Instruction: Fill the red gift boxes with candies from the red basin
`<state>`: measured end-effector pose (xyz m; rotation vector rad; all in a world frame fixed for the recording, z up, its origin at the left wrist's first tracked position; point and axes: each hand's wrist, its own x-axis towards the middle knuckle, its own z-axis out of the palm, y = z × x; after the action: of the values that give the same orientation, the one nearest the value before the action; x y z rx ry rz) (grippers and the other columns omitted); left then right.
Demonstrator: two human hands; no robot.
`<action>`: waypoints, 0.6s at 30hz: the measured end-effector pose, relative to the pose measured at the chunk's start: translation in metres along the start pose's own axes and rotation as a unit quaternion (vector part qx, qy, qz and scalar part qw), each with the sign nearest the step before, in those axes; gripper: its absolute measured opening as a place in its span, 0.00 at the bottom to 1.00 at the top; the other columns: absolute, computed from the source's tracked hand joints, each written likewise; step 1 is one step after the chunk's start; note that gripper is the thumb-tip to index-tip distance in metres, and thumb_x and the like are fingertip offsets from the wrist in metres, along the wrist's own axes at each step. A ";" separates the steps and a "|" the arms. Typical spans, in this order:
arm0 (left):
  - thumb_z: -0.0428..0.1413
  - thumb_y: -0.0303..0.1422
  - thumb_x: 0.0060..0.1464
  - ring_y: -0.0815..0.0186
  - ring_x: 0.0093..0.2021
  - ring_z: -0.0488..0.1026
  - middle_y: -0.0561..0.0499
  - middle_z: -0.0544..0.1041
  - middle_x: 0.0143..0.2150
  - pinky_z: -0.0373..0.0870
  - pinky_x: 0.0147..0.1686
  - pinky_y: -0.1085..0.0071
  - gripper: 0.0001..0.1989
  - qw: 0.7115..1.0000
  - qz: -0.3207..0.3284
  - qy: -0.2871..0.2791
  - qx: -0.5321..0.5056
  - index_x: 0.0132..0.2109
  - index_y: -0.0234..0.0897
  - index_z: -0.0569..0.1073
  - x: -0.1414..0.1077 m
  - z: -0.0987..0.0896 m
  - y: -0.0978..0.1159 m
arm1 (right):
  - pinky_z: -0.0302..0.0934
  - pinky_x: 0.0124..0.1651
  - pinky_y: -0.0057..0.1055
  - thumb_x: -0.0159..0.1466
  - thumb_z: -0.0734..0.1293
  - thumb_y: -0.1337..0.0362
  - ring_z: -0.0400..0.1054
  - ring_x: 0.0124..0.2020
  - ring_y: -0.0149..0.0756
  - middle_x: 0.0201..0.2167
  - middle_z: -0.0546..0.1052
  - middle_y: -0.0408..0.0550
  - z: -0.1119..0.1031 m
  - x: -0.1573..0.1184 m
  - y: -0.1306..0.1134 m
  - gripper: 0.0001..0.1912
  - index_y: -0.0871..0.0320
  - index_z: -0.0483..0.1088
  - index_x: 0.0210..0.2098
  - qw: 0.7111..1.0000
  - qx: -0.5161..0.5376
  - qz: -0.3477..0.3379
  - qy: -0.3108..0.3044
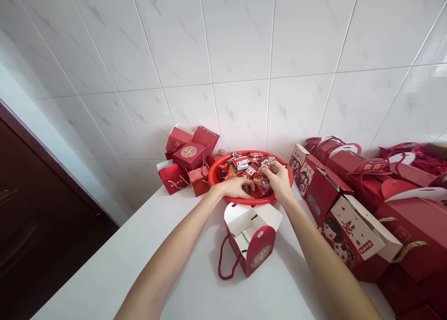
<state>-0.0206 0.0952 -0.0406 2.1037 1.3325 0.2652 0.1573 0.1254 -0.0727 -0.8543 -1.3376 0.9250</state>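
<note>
A red basin [213, 176] full of red-wrapped candies [249, 164] stands against the tiled wall. My left hand [239, 188] reaches over its near rim, fingers curled down among the candies; what they grip, if anything, is hidden. On the basin's right side my right hand [277, 176] pinches a small cream and red packet [266, 164]. Just in front of the basin, between my forearms, an open red gift box [260, 252] stands with its flaps up and white inside showing. Its dark red cord handle hangs to the left.
Several small red boxes [190, 156] are piled left of the basin. Rows of larger red gift boxes [352, 231] crowd the right side of the white table [195, 273]. A dark door [42, 194] is at the left.
</note>
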 end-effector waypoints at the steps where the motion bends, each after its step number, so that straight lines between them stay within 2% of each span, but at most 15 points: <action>1: 0.62 0.34 0.49 0.62 0.42 0.76 0.50 0.81 0.42 0.71 0.41 0.72 0.19 1.000 0.013 -0.015 -0.007 0.50 0.39 0.79 0.002 0.000 -0.002 | 0.61 0.37 0.34 0.52 0.68 0.56 0.66 0.32 0.38 0.28 0.72 0.44 0.000 0.000 -0.001 0.11 0.55 0.65 0.28 1.000 0.002 0.002 -0.002; 5: 0.59 0.30 0.51 0.65 0.40 0.76 0.53 0.81 0.38 0.69 0.40 0.76 0.15 0.998 0.036 -0.040 0.013 0.47 0.40 0.81 0.005 0.001 -0.005 | 0.61 0.38 0.34 0.51 0.69 0.55 0.67 0.33 0.38 0.28 0.73 0.44 0.000 -0.001 -0.004 0.12 0.55 0.66 0.29 1.000 0.014 0.004 -0.005; 8: 0.60 0.33 0.52 0.65 0.37 0.76 0.52 0.82 0.36 0.68 0.38 0.75 0.09 0.999 0.035 -0.008 0.014 0.40 0.38 0.83 0.004 0.002 -0.005 | 0.61 0.37 0.33 0.50 0.70 0.55 0.67 0.33 0.37 0.29 0.74 0.44 0.000 -0.001 -0.006 0.13 0.55 0.66 0.28 1.000 0.017 0.015 0.003; 10: 0.61 0.35 0.52 0.63 0.36 0.76 0.51 0.83 0.35 0.68 0.37 0.73 0.09 0.998 0.038 0.046 -0.015 0.37 0.37 0.83 0.003 0.003 -0.007 | 0.61 0.38 0.34 0.50 0.70 0.55 0.67 0.33 0.37 0.29 0.74 0.44 0.000 -0.001 -0.006 0.13 0.55 0.66 0.28 0.999 0.018 0.027 0.006; 12: 0.61 0.37 0.52 0.61 0.35 0.76 0.49 0.82 0.34 0.69 0.38 0.71 0.10 0.990 0.048 0.125 -0.045 0.37 0.36 0.82 0.003 0.004 -0.010 | 0.62 0.39 0.34 0.50 0.71 0.54 0.68 0.33 0.38 0.29 0.74 0.45 0.000 -0.001 -0.007 0.14 0.55 0.66 0.29 0.999 0.019 0.031 0.005; 15: 0.60 0.38 0.53 0.60 0.35 0.76 0.48 0.82 0.33 0.70 0.38 0.68 0.11 0.961 0.053 0.251 -0.100 0.37 0.34 0.81 0.004 0.004 -0.016 | 0.62 0.39 0.35 0.49 0.71 0.51 0.68 0.35 0.39 0.31 0.76 0.46 0.000 -0.002 -0.009 0.17 0.55 0.67 0.30 0.999 0.026 0.024 -0.010; 18: 0.61 0.39 0.52 0.60 0.34 0.75 0.47 0.81 0.32 0.70 0.39 0.66 0.12 0.935 0.039 0.308 -0.172 0.36 0.33 0.80 0.004 0.005 -0.021 | 0.62 0.39 0.34 0.50 0.71 0.48 0.68 0.35 0.40 0.29 0.75 0.46 0.000 -0.004 -0.012 0.18 0.55 0.66 0.29 0.998 0.031 0.029 -0.036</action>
<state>-0.0315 0.1031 -0.0575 1.8330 1.4018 1.1816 0.1577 0.1168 -0.0629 -0.8227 -1.3453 1.0462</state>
